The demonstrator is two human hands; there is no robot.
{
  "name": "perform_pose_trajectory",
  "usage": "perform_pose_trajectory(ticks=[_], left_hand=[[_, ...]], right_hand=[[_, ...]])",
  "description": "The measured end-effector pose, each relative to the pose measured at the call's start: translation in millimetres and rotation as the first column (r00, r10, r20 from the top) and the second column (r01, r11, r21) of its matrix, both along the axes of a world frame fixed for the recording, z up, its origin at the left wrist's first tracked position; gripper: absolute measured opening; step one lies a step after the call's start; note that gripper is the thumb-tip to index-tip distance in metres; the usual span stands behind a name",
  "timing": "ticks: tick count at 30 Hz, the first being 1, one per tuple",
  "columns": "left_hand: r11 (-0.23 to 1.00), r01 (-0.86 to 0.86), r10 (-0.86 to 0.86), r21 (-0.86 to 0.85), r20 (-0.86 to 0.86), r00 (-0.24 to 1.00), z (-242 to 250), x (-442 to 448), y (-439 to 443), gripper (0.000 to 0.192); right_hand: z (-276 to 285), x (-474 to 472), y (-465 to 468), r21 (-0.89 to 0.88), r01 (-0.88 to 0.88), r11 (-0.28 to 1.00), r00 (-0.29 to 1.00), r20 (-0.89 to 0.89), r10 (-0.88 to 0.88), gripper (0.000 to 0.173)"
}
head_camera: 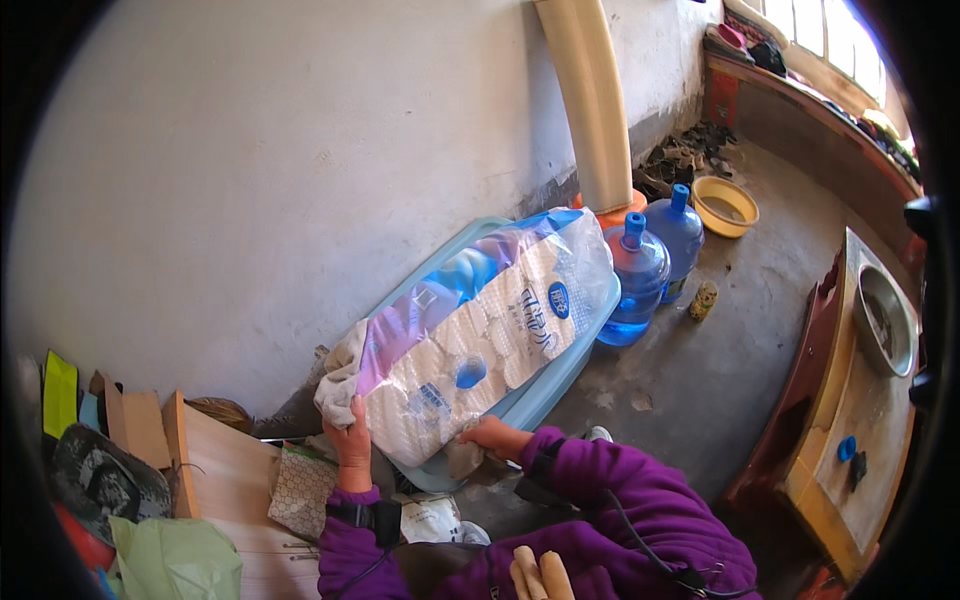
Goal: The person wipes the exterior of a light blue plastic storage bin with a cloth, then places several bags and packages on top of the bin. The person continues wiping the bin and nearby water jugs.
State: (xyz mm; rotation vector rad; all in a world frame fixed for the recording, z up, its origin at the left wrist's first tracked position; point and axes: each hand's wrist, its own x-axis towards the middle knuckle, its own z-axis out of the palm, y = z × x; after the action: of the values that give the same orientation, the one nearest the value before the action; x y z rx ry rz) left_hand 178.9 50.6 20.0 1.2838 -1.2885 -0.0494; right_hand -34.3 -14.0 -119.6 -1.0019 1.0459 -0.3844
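Note:
A large clear-and-purple plastic pack of toilet paper rolls (480, 330) lies slantwise in a long light-blue plastic tub (551, 394) against the wall. My left hand (350, 439) grips a greyish cloth (343, 375) at the pack's near left corner. My right hand (491, 437) is at the pack's near lower edge, closed on a brownish-grey cloth or bag (465, 456). The tub's bottom is hidden beneath the pack.
Two blue water jugs (634, 281) stand beyond the tub, near a yellow basin (724, 206) and a small jar (703, 301). A wooden table (855, 450) bearing a metal basin is at right. Boards, bags and a cardboard box (135, 424) crowd the left.

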Motion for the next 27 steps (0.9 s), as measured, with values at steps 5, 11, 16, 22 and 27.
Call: perform_pose_trajectory(ticks=[5,11,16,22,27], left_hand=[[0.986,-0.138,0.13,0.094,0.092,0.987,-16,-19,22,0.046],[0.987,-0.142,0.158,-0.077,0.282,0.946,-2,-62,49,0.033],[0.978,-0.183,0.207,-0.099,0.394,0.896,6,-83,67,0.024],[0.985,-0.117,0.13,-0.124,0.102,0.986,-10,-92,68,0.028],[0.953,-0.114,0.199,-0.281,0.295,0.934,-22,-75,51,0.041]], right_hand=[[49,-34,5,-0.349,-0.353,0.868,0.934,-0.19,0.303,0.031],[169,-107,3,-0.415,-0.273,0.868,0.946,0.048,0.32,0.049],[255,-172,-101,-0.777,0.334,0.533,0.93,0.362,-0.055,0.038],[214,-151,-159,-0.966,-0.204,0.158,0.678,-0.257,-0.689,0.031],[225,-42,-63,-0.894,-0.449,0.0,0.834,-0.419,-0.36,0.021]])
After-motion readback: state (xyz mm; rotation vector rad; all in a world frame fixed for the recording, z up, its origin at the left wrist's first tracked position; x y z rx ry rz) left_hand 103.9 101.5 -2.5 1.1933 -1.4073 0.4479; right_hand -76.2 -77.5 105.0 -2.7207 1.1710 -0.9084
